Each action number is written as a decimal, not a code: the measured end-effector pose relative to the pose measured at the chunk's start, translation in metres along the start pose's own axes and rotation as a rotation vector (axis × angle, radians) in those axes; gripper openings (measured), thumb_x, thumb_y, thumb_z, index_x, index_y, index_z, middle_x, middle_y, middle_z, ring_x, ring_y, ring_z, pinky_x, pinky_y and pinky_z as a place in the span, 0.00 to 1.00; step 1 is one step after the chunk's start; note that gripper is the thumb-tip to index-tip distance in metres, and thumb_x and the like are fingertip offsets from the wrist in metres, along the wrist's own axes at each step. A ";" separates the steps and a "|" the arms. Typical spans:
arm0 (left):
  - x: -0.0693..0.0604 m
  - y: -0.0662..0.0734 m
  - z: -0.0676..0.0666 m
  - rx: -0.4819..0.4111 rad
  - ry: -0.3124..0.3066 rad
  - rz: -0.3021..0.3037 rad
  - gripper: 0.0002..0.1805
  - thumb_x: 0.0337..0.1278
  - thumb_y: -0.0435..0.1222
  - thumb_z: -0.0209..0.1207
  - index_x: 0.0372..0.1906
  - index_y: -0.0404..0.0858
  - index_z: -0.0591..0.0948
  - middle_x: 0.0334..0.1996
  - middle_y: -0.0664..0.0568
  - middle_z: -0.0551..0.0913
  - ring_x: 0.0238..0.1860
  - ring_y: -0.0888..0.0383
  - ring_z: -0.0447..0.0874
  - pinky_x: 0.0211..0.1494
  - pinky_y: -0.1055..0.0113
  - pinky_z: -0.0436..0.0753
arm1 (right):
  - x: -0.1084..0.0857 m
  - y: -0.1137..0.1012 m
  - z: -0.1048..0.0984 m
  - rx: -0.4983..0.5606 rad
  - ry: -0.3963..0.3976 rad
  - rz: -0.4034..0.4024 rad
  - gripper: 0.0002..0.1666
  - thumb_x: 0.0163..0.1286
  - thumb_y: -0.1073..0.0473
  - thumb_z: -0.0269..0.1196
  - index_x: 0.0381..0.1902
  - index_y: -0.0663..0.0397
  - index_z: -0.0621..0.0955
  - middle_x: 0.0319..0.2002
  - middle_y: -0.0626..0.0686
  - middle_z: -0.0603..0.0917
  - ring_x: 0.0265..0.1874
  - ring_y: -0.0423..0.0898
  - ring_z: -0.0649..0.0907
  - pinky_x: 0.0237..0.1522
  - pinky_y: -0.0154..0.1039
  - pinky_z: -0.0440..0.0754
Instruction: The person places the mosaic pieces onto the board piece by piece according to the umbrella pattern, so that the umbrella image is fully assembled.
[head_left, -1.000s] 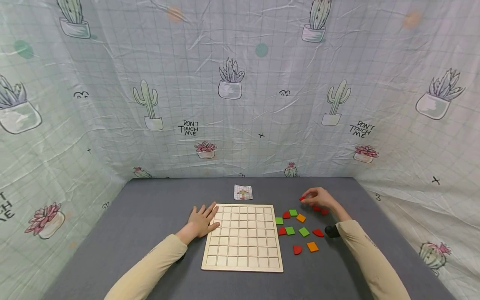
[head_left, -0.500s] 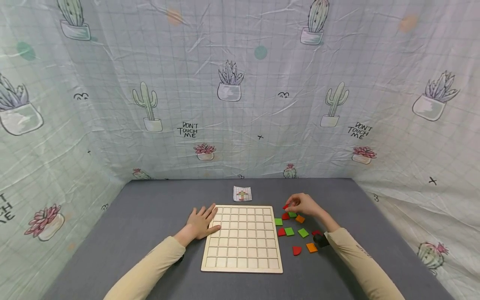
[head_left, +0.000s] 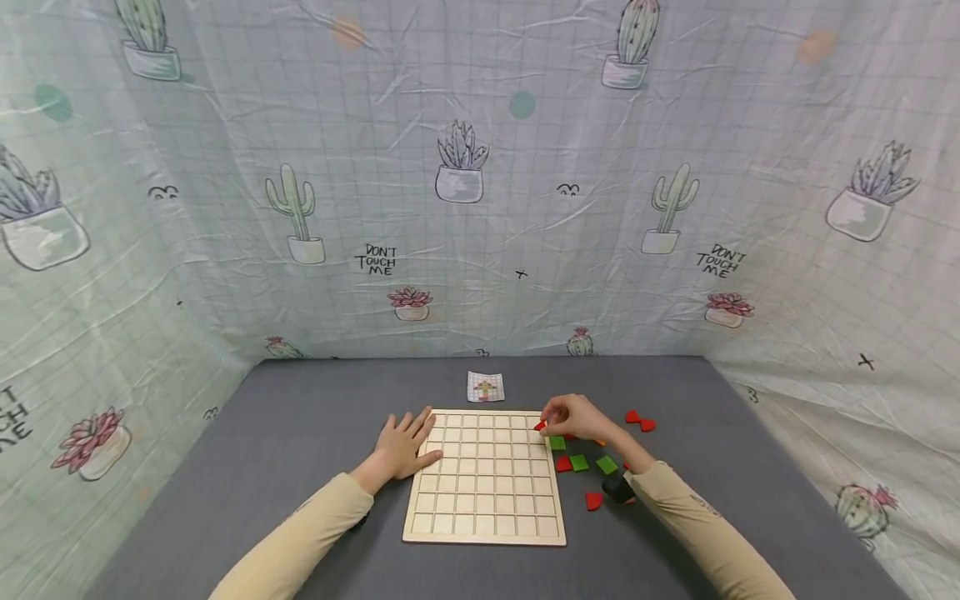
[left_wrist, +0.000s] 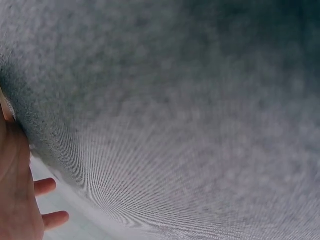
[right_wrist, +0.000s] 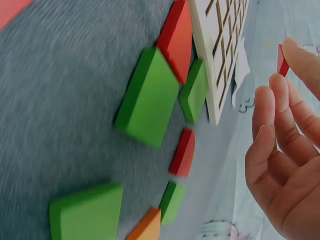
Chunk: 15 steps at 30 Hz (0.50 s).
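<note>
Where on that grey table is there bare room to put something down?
Bare patches: the table between the left hand and the curtain on the left, and the near strip between the two sleeves, this side of the grid board. Crowded: just right of the board, where coloured pieces lie beneath and around the right hand.

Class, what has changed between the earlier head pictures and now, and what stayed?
The right hand, pinching a red piece, has moved left and slightly nearer, reaching the far right corner of the board. The left hand stays on the board's left edge; the card is unmoved.
</note>
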<state>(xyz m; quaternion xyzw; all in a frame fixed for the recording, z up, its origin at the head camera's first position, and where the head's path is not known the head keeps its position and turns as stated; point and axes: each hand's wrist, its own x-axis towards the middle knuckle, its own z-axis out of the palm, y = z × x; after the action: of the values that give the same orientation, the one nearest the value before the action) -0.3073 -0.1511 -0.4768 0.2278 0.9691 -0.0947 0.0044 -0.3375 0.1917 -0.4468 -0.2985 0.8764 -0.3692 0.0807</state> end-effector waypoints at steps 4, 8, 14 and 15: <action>0.001 0.001 -0.001 0.022 -0.002 0.000 0.38 0.60 0.60 0.37 0.68 0.40 0.56 0.69 0.48 0.54 0.65 0.45 0.59 0.64 0.46 0.56 | 0.005 -0.002 0.006 0.000 0.000 -0.004 0.12 0.55 0.57 0.66 0.34 0.58 0.79 0.23 0.54 0.81 0.22 0.56 0.78 0.21 0.31 0.73; 0.002 0.002 -0.002 0.050 0.009 -0.009 0.38 0.60 0.60 0.37 0.68 0.41 0.57 0.69 0.49 0.55 0.65 0.46 0.60 0.64 0.47 0.58 | 0.011 -0.005 0.012 -0.009 -0.005 -0.013 0.12 0.54 0.57 0.66 0.34 0.58 0.79 0.23 0.53 0.81 0.23 0.51 0.80 0.25 0.32 0.75; 0.001 0.003 0.000 0.066 -0.003 -0.018 0.38 0.60 0.62 0.34 0.68 0.42 0.56 0.69 0.50 0.54 0.65 0.48 0.60 0.64 0.48 0.58 | 0.021 -0.010 0.020 -0.034 -0.009 -0.012 0.11 0.54 0.57 0.66 0.33 0.57 0.79 0.23 0.52 0.81 0.21 0.41 0.78 0.25 0.31 0.74; 0.001 0.002 0.000 0.070 -0.005 -0.020 0.38 0.60 0.61 0.34 0.68 0.42 0.55 0.69 0.50 0.54 0.65 0.48 0.59 0.64 0.48 0.58 | 0.023 -0.010 0.022 -0.036 -0.007 -0.009 0.11 0.54 0.57 0.65 0.33 0.57 0.79 0.24 0.52 0.81 0.21 0.41 0.78 0.25 0.31 0.74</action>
<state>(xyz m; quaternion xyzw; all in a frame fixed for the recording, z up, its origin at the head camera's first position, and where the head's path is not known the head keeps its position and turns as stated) -0.3067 -0.1487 -0.4771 0.2177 0.9675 -0.1289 -0.0020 -0.3437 0.1594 -0.4535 -0.3051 0.8813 -0.3527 0.0766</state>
